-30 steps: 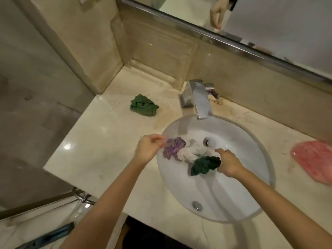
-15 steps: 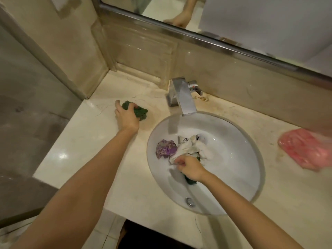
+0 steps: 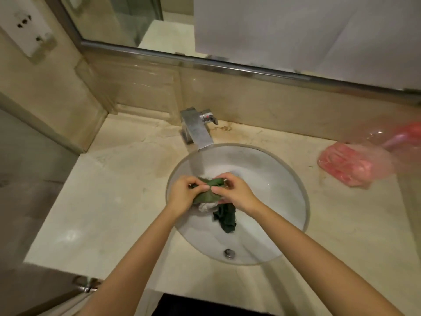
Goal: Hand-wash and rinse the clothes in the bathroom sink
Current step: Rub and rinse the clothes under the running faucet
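Over the white oval sink (image 3: 284,201), my left hand (image 3: 183,193) and my right hand (image 3: 234,192) both pinch one green cloth (image 3: 209,190), stretched between them. Under my hands a white cloth (image 3: 206,206) lies in the basin. A darker green cloth (image 3: 226,218) lies just in front of it toward the drain. The purple cloth is hidden from view. A square chrome faucet (image 3: 197,131) stands at the sink's far rim, with no water visibly running.
A pink plastic bag (image 3: 350,165) lies on the marble counter (image 3: 109,197) at the right. A mirror (image 3: 250,30) spans the back wall. A wall socket (image 3: 29,30) sits at the upper left. The overflow drain (image 3: 229,253) is at the near rim.
My left hand lifted the green cloth from the counter's left side and brought it over the sink. My right hand left the pile and took hold of the same cloth.
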### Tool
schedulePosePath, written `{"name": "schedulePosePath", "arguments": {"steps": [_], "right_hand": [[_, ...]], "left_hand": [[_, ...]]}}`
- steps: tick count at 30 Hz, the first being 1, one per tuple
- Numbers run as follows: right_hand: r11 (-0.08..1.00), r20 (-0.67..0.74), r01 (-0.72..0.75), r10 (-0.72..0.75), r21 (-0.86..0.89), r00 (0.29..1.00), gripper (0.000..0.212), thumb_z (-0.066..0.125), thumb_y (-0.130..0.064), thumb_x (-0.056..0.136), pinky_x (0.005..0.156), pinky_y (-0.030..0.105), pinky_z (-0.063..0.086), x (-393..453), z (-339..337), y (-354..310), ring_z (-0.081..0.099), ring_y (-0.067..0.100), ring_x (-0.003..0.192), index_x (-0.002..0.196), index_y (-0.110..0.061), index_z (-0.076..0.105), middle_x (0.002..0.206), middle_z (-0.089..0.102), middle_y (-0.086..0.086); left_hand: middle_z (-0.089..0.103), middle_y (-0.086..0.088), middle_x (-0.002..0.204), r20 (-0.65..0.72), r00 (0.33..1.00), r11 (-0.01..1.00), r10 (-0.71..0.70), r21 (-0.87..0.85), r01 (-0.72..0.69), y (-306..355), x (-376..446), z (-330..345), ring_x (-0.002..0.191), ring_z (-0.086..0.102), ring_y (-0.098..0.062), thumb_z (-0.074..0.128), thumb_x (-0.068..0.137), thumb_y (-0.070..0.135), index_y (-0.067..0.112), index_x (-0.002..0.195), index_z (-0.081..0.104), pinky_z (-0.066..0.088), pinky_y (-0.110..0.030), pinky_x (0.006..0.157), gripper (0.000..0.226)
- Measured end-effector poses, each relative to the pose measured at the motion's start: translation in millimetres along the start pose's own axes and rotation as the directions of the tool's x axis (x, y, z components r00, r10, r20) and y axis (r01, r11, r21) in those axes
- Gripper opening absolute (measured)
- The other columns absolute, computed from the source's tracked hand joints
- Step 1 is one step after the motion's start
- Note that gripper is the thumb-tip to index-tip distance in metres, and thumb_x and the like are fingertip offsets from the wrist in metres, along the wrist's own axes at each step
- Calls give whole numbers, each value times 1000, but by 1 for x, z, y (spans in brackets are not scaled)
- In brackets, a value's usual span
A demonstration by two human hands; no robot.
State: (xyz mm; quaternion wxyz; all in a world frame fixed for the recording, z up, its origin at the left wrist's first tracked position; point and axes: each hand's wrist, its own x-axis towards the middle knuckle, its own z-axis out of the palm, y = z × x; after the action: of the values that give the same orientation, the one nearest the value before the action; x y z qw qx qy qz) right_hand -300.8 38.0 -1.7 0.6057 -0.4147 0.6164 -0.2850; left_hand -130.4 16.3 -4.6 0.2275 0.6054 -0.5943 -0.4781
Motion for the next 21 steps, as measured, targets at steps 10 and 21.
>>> {"name": "schedulePosePath", "arguments": {"steps": [10,21], "right_hand": [[978,-246,-21,-31,-206,969,24,61,-18,93,66,26,38,-23,-52,20,50,16,73,72,-17,50,73,53,0],[957,-307,-286,260,-42,916,25,58,-19,96,82,50,52,-24,-50,101,55,27,80,73,-14,48,80,55,11]], "left_hand": [[62,-2,109,89,991,972,-96,-208,112,-2,0,51,88,63,-8,69,89,16,22,132,50,49,-12,74,47],[-16,-26,157,190,847,860,-497,241,450,-71,-1,106,147,4,-39,84,72,10,22,155,-9,12,-38,115,125]]}}
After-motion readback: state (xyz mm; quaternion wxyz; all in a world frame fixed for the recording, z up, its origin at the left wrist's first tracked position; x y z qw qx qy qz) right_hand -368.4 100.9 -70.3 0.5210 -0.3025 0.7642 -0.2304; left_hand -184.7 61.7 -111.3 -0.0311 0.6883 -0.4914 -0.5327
